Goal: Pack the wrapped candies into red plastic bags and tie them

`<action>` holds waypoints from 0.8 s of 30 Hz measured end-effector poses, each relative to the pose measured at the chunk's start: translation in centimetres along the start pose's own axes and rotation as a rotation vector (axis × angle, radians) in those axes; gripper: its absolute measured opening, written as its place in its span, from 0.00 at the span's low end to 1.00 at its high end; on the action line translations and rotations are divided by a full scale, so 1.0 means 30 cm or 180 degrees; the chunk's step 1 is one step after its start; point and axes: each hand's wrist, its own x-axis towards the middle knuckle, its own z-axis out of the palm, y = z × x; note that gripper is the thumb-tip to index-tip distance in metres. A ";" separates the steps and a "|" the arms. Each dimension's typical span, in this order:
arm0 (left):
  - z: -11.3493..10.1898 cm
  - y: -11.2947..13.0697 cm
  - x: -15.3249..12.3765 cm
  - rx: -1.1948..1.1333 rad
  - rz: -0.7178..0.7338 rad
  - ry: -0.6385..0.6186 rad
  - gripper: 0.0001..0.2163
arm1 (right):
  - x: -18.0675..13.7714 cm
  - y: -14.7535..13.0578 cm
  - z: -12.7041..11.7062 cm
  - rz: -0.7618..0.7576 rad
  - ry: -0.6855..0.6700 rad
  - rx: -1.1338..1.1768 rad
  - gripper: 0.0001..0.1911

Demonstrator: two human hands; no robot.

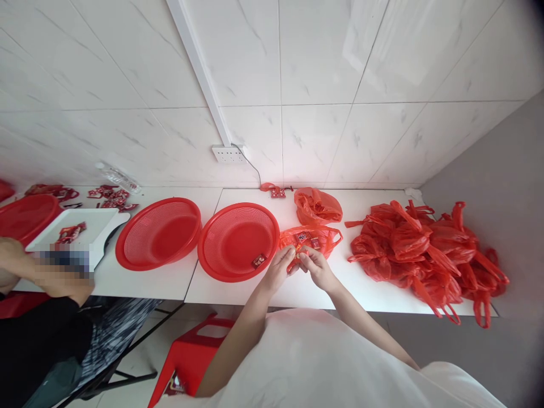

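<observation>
My left hand (279, 268) and my right hand (318, 268) meet over the front of an open red plastic bag (329, 239). The fingers of both are pinched on a small red wrapped packet (293, 263) with a bit of yellow; its exact kind is partly hidden by my fingertips. Inside the bag lie several small wrapped packets (315, 243). Just left of my hands stands a red plastic basket (216, 262), with one small dark red packet (258, 260) at its lower right. Behind the open bag sits another red plastic bag (318, 205), bunched up.
Tied red bags (408, 243) are heaped on the right of the white table (340, 292). A second red basket (159, 260) stands left, beside a white tray (98, 224) near a co-worker's arm (63, 280). A red stool (189, 351) is below. A power strip (229, 154) hangs on the wall.
</observation>
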 end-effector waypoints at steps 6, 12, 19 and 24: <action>-0.005 -0.015 0.003 0.0090 0.0132 -0.0051 0.19 | -0.004 -0.004 -0.011 -0.0067 0.0040 -0.0194 0.26; 0.016 -0.014 -0.004 0.0435 0.0598 0.0039 0.16 | -0.006 -0.027 -0.017 -0.0388 0.0190 -0.0378 0.23; 0.030 0.002 -0.008 0.0322 0.0518 0.0261 0.17 | -0.005 -0.032 -0.008 -0.0203 0.0160 -0.0136 0.23; 0.032 0.020 -0.018 0.0355 0.0463 0.0300 0.16 | -0.006 -0.035 0.001 -0.0155 0.0081 0.0152 0.20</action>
